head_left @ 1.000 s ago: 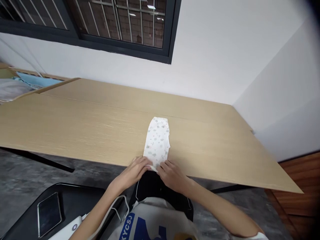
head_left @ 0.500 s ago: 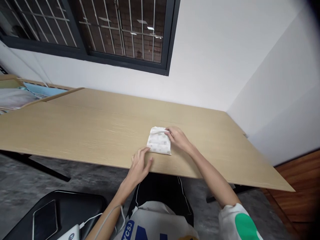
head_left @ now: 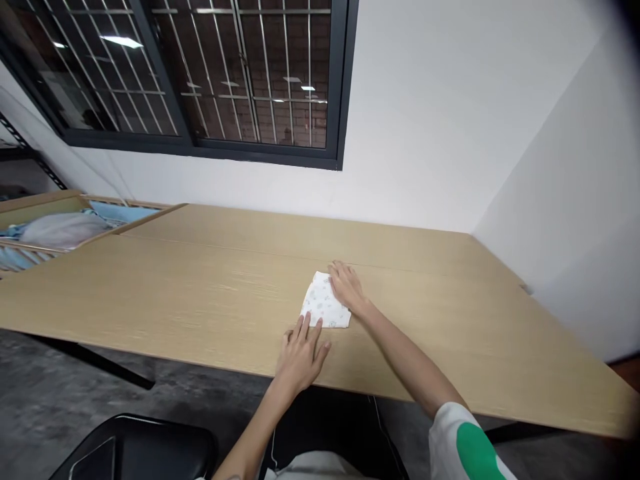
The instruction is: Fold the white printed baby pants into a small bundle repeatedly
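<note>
A small folded white cloth [head_left: 325, 303] with a fine grey print lies flat on the wooden table [head_left: 220, 287]. My left hand [head_left: 301, 353] is spread, its fingertips on the cloth's near left edge. Across the cloth's right side and far right corner rests my right hand [head_left: 346, 287], palm down with its fingers stretched out. That hand hides part of the cloth. Whether it is a garment or a plain cloth I cannot tell.
A wooden crib [head_left: 85, 243] with blue lining and pale bedding adjoins the table at the left. Behind stand a white wall [head_left: 410, 120] and a barred window [head_left: 250, 80]. A black chair [head_left: 160, 443] holding a dark phone [head_left: 95, 461] is at the lower left.
My right hand has gone from pinching the cloth's far right edge to lying flat on it. The cloth's top looks smoother and its outline differs. My left fingers now reach onto it. The view has shifted.
</note>
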{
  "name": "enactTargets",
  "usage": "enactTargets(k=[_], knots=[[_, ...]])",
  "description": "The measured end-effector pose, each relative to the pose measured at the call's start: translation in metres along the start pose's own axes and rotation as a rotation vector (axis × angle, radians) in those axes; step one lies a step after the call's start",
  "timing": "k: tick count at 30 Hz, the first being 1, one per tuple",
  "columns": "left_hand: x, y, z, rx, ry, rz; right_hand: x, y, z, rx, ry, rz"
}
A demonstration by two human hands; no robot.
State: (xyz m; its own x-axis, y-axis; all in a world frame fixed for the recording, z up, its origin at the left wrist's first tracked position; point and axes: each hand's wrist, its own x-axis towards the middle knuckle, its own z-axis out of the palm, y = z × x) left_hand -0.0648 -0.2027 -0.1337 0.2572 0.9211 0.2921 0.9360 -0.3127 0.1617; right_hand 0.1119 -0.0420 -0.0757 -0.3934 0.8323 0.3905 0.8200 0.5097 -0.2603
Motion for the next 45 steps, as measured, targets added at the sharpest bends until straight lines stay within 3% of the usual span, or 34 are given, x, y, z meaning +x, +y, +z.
enactTargets(k=[4,6,9,13,21,28,32,35,40,45], knots=[[0.000,0.001,-0.004,0.002,-0.007,-0.002,-0.030,-0.034,0.001,0.173,-0.175,-0.398],[0.001,0.002,-0.004,0.008,-0.012,-0.002,-0.044,-0.045,0.005,0.250,-0.291,-0.492],[0.001,0.004,-0.005,0.013,-0.017,-0.010,-0.052,-0.047,0.015,0.242,-0.427,-0.460],[0.002,0.006,-0.006,0.007,-0.037,-0.040,-0.036,-0.029,0.022,0.170,-0.503,-0.365],[0.002,0.006,-0.009,0.020,-0.098,-0.064,0.002,0.028,0.030,0.013,-0.416,-0.157],[0.001,0.006,-0.007,0.044,-0.071,-0.044,0.002,0.038,0.038,0.001,-0.293,-0.022],[0.001,0.007,-0.006,0.033,-0.060,-0.047,-0.012,0.036,0.033,0.047,-0.044,0.048],[0.003,0.005,-0.006,0.006,-0.063,-0.036,-0.025,0.033,0.025,0.107,0.107,0.024],[0.013,-0.006,-0.012,-0.092,-0.011,-0.026,-0.053,0.030,0.010,0.158,0.052,-0.080],[0.033,-0.023,-0.015,-0.185,0.007,-0.021,-0.085,0.029,-0.011,0.244,-0.140,-0.170]])
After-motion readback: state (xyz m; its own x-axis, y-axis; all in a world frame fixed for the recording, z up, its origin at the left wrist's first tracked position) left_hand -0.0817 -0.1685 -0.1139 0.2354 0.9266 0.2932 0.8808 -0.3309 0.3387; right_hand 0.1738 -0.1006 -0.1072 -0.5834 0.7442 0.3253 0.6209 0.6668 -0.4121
